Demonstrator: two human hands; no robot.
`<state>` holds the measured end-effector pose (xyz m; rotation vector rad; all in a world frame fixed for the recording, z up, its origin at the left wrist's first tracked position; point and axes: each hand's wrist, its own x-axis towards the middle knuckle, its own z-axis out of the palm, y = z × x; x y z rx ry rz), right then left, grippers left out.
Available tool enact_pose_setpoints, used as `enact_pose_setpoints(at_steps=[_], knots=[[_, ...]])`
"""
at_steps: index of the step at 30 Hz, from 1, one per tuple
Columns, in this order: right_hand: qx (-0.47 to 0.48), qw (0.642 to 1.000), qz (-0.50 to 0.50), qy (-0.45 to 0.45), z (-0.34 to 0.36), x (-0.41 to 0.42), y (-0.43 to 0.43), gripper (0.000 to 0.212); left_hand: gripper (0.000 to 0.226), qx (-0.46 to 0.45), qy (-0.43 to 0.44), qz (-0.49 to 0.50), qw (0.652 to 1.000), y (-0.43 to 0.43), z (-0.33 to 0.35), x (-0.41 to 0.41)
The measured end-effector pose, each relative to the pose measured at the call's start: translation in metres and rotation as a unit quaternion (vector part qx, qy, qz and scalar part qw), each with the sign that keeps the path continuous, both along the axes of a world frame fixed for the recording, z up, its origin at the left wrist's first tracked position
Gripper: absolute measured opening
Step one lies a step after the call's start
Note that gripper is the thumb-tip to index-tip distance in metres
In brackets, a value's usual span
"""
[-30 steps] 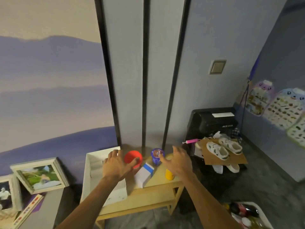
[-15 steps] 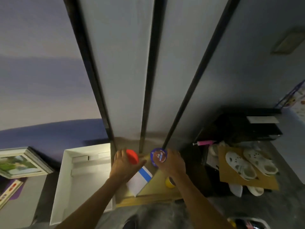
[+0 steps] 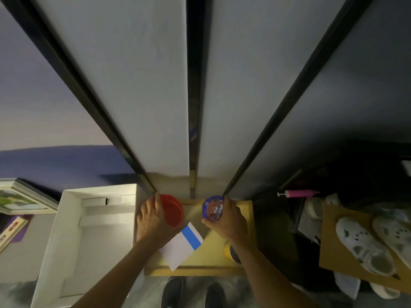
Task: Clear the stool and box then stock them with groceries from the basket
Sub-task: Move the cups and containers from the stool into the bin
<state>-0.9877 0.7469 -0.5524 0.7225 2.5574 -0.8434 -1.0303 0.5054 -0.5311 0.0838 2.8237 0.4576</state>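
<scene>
Our left hand (image 3: 153,221) wraps the round red plastic container (image 3: 172,210) and our right hand (image 3: 229,221) clasps the blue-lidded round tub (image 3: 213,207), both at the far edge of the pale wooden stool (image 3: 242,210). Lifting carelessly, our forearms could knock the near white-and-blue carton (image 3: 182,246) off.

One wooden stool (image 3: 222,271), one white box (image 3: 55,241), one red cup (image 3: 173,211), one blue-lidded tub (image 3: 213,207), one blue-striped carton (image 3: 181,245), two white clogs (image 3: 364,245).

The wooden stool (image 3: 243,210) carries a red container (image 3: 172,210) and a blue-lidded cup (image 3: 213,207), each wrapped by fingers (image 3: 155,204). A white-and-blue carton (image 3: 181,245) lies just below the left fingers; a yellow cup (image 3: 229,250) sits under the right wrist.
</scene>
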Motion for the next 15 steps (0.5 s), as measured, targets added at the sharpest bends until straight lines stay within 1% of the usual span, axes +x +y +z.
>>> enact_pose_setpoints(at_steps=[3, 8, 12, 15], knots=[[-0.018, 1.000, -0.016, 0.003, -0.004, -0.003, -0.002, 0.121, 0.144, -0.004, -0.003, 0.008, 1.000, 0.001, 0.002, -0.006], [-0.017, 1.000, -0.022, 0.012, 0.008, 0.000, -0.003, 0.118, 0.140, 0.006, -0.003, -0.003, 1.000, 0.000, 0.014, -0.013], [-0.002, 0.999, -0.027, 0.030, 0.041, 0.003, 0.000, 0.117, 0.137, 0.036, 0.018, -0.026, 0.999, -0.002, 0.042, -0.023], [0.027, 0.997, -0.020, 0.075, 0.078, 0.005, 0.003, 0.116, 0.141, 0.086, 0.020, -0.023, 0.996, -0.008, 0.078, -0.031]])
